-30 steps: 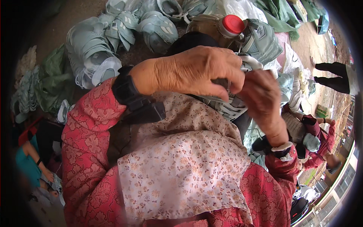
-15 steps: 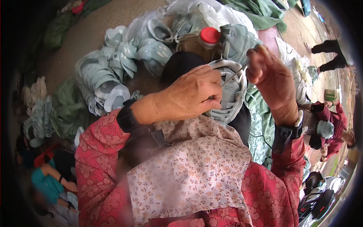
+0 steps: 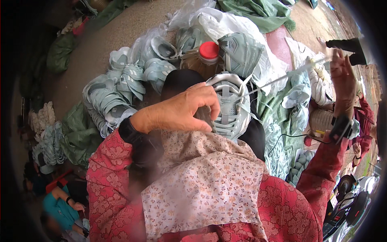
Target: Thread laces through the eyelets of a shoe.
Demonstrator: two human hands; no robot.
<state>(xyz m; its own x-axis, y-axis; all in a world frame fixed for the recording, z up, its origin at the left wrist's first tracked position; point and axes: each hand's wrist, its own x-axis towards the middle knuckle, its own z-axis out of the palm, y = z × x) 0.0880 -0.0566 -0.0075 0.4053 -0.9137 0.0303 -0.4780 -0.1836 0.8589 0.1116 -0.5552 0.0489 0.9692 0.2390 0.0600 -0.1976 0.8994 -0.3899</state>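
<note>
A pale grey-green shoe upper (image 3: 229, 108) with white edging lies across my lap, its lace rows facing up. My left hand (image 3: 183, 108) grips its left edge, fingers curled over it and thumb low beside it. A white shoelace (image 3: 288, 76) runs taut from the upper toward the far right, slightly blurred. Its outer end is at my raised right hand (image 3: 344, 76), whose fingers are closed on it. A loose lace end hangs along the upper's right side. Just beyond the upper stands a jar with a red lid (image 3: 209, 50).
Nested shoe uppers (image 3: 105, 97) are piled at the left, with another upper (image 3: 242, 54) beyond the jar. Green sacking (image 3: 256, 14) and white plastic lie at the back. Bundled laces (image 3: 276, 135) hang by my right knee. A person in teal (image 3: 60, 207) sits lower left; others are at right.
My right hand has swung outward to the right, drawing the lace into a long straight line. My left hand has shifted from the upper's middle to its left edge.
</note>
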